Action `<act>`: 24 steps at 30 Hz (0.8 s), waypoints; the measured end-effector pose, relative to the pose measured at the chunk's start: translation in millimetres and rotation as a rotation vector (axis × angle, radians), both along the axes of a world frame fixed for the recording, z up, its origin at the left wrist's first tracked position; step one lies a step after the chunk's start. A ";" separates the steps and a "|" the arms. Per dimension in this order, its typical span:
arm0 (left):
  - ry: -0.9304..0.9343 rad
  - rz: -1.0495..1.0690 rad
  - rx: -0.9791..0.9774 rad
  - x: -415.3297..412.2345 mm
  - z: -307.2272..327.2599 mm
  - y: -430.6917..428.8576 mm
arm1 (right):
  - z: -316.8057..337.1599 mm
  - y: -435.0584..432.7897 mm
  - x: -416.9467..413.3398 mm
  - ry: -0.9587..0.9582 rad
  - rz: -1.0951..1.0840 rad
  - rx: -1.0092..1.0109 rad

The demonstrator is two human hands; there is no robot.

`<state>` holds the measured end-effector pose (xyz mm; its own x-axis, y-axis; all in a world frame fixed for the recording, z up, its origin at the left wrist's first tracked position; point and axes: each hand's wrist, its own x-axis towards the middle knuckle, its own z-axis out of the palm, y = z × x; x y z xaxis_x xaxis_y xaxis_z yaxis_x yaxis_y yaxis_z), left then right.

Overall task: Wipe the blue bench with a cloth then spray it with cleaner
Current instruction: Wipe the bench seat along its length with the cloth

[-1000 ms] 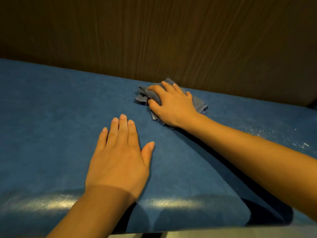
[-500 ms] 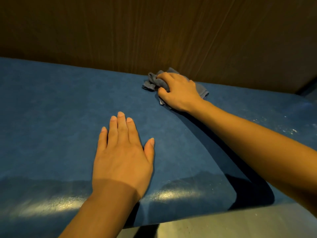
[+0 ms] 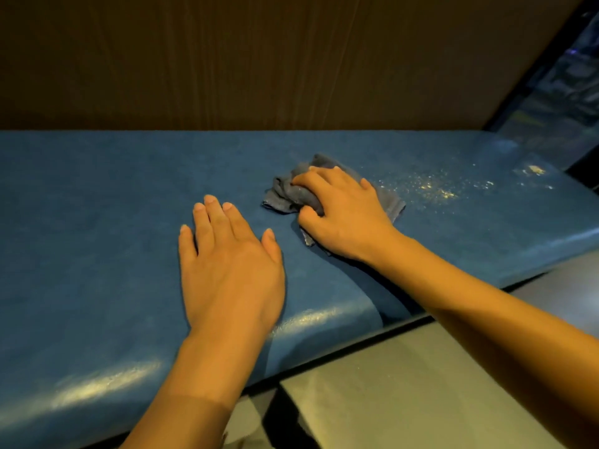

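Much of the grey cloth (image 3: 285,196) is hidden under the right hand (image 3: 343,215). The palm of the left hand (image 3: 227,264) faces down, unseen. The blue bench (image 3: 97,222) is cut off by the left edge of the frame. The left forearm leaves at the bottom, the right forearm at the lower right. The pale specks (image 3: 434,189) right of the cloth are too small to identify. The dark area (image 3: 564,92) at upper right is blurred.

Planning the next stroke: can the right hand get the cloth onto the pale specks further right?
Probably yes: the right hand grips the cloth, and only bare bench lies between it and the specks.
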<state>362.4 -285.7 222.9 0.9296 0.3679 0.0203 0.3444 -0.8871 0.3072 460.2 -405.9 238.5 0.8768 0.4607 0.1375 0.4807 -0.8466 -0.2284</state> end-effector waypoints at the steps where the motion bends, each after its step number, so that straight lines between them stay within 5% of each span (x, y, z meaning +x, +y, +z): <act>1: -0.011 -0.002 -0.002 -0.5 -0.6 0.0 | -1.1 -1.8 -7.3 -0.008 -0.017 0.010; 24: -0.001 0.062 0.070 7.1 -1.0 -3.0 | -4.0 -51.2 18.7 -0.018 0.092 0.022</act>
<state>369.4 -288.6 222.0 0.9050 0.4226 0.0494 0.3991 -0.8834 0.2454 478.9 -457.1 234.4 0.8281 0.5360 0.1643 0.5606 -0.7934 -0.2373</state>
